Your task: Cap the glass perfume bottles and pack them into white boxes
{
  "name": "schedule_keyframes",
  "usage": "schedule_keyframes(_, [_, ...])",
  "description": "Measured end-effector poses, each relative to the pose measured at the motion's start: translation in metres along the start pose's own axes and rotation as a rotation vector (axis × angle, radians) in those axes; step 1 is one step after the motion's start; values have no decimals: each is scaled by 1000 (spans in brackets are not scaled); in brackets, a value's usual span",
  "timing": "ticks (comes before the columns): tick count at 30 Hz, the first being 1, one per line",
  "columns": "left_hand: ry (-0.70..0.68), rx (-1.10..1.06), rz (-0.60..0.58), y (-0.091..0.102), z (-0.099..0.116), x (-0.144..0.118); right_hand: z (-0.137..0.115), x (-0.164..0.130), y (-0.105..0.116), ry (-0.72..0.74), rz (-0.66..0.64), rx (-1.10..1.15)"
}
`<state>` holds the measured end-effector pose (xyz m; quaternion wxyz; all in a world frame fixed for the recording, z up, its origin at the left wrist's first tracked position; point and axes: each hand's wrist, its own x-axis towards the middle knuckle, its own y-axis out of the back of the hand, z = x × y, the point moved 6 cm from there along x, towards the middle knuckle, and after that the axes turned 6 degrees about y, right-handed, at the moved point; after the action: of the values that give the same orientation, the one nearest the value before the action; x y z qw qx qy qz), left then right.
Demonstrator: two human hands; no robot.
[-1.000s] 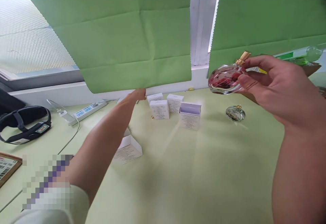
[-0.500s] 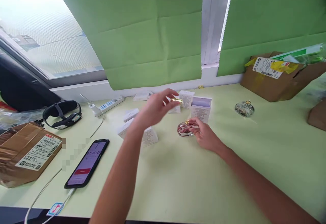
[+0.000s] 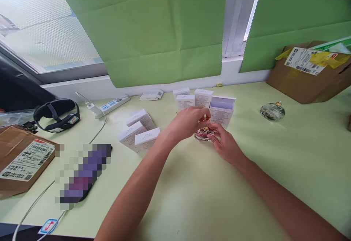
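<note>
My right hand grips a small round glass perfume bottle with a pinkish-red interior, upright on the table. Above the bottle's neck, my left hand is closed, its fingertips pinching a small shiny gold piece that looks like a cap. Fingers cover part of it, so whether it touches the neck cannot be made out. Just behind the hands stands a white box with an open top and lilac inside. A second glass bottle with a gold top rests apart on the right.
Several white boxes stand behind and left of my hands. Further left are a power strip, a black headband device, a carton and a blurred-out phone with a cable. A larger carton sits at the back right.
My left hand has moved right and down with the gold piece, from above the boxes to the top of the bottle. My right hand still holds the bottle. The view has shifted slightly.
</note>
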<state>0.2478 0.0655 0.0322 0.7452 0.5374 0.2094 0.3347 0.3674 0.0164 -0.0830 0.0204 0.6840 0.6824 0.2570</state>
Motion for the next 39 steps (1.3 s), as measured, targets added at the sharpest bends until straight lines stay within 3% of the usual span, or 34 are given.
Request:
schedule_keyframes(9, [-11, -26, -143, -3, -11, -3, 4, -3, 0, -7, -9, -61])
schedule_keyframes(19, [-91, 22, -160, -10, -7, 1, -10, -2, -2, 236, -107, -149])
schedule_keyframes(26, [-49, -17, -181, -7, -15, 0, -14, -1, 1, 224, -99, -93])
schedule_keyframes(28, [-39, -119, -93, 3, -16, -1, -19, -2, 10, 228, -87, -89])
schedule_keyframes(30, [-38, -218, 79, 15, -17, 0, -25, -2, 27, 234, -59, -117])
schedule_keyframes(33, [-86, -262, 271, 15, -16, 4, -36, 1, 69, 216, 85, -76])
schedule_keyframes(37, [-139, -235, 215, -21, -15, 18, -64, 13, 128, 297, 410, -27])
schedule_keyframes(39, [-148, -250, 203, -35, -17, 23, -79, 28, 138, 315, 401, -73])
